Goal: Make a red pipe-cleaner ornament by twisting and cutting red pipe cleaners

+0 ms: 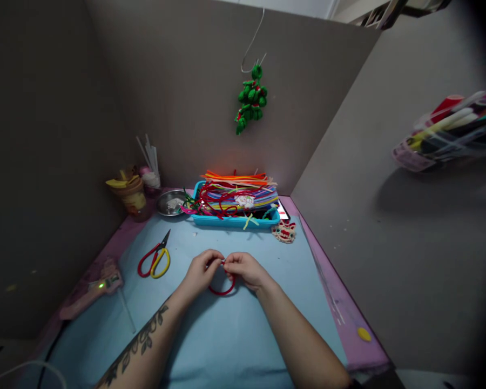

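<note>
Over the middle of the light blue cloth, a red pipe cleaner is bent into a loop that hangs below my fingers. My left hand pinches it from the left. From the right, my right hand also pinches it, and the fingertips of both hands nearly meet. A small whitish bit shows between them, too small to make out. Left of my hands lie scissors with one red and one yellow handle, apart from both hands.
A blue basket full of coloured pipe cleaners stands at the back, beside a metal bowl. A glue gun with a lit green light lies left. A lion-like face piece sits right. A green ornament hangs from a hook.
</note>
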### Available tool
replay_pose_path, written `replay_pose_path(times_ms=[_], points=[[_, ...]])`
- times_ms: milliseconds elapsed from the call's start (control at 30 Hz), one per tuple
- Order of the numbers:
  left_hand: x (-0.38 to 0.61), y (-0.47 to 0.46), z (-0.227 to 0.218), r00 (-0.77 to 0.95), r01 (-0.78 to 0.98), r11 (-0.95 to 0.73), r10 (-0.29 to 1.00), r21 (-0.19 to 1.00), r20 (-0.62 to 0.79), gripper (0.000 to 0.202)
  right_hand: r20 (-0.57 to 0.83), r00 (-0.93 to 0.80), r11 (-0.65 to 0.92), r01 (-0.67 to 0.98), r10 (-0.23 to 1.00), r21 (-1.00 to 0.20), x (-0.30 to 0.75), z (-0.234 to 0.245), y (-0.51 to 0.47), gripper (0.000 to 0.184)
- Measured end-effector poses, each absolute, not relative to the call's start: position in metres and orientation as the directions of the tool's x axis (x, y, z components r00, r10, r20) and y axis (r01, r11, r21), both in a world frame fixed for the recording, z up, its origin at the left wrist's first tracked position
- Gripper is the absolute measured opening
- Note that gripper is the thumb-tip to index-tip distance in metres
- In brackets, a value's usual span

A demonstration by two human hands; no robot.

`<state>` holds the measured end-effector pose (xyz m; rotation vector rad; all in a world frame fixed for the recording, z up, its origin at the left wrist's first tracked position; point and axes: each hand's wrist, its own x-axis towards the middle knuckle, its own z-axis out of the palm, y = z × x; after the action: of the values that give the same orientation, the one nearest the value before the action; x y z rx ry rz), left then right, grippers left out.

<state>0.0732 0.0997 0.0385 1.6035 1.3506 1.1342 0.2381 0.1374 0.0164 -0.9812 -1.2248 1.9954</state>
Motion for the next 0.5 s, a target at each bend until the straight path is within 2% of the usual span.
replay_pose_path(times_ms=[100, 200, 267, 333, 433, 500], points=[[0.071, 0.103, 0.033, 0.011, 0.277, -0.074, 0.997, 0.958, 0.074, 0.018, -0.16, -0.462, -0.147, 0.064, 0.872, -0.987, 0.237, 0.017, 0.136, 0.017], [0.069, 0.107, 0.026, -0.022, 0.197, 0.005, 1.0, 0.98, -0.001, 0.02, 0.038, -0.407, 0.172, 0.298, 0.913, -0.939, 0.236, 0.015, 0.135, 0.007], [0.068, 0.108, 0.022, -0.046, 0.144, 0.049, 0.998, 0.988, -0.043, 0.021, 0.206, -0.44, 0.406, 0.428, 0.874, -0.807, 0.234, 0.014, 0.134, 0.007], [0.069, 0.109, 0.019, -0.076, 0.098, 0.085, 0.994, 0.992, -0.078, 0.023, 0.324, -0.5, 0.58, 0.532, 0.803, -0.617, 0.233, 0.012, 0.133, 0.01], [0.069, 0.109, 0.016, -0.096, 0.004, 0.148, 0.984, 0.989, -0.147, 0.027, 0.405, -0.563, 0.69, 0.636, 0.721, -0.345, 0.229, 0.012, 0.133, 0.012], [0.069, 0.109, 0.016, -0.091, -0.057, 0.187, 0.977, 0.981, -0.192, 0.028, 0.437, -0.577, 0.709, 0.66, 0.69, -0.248, 0.228, 0.012, 0.133, 0.015]])
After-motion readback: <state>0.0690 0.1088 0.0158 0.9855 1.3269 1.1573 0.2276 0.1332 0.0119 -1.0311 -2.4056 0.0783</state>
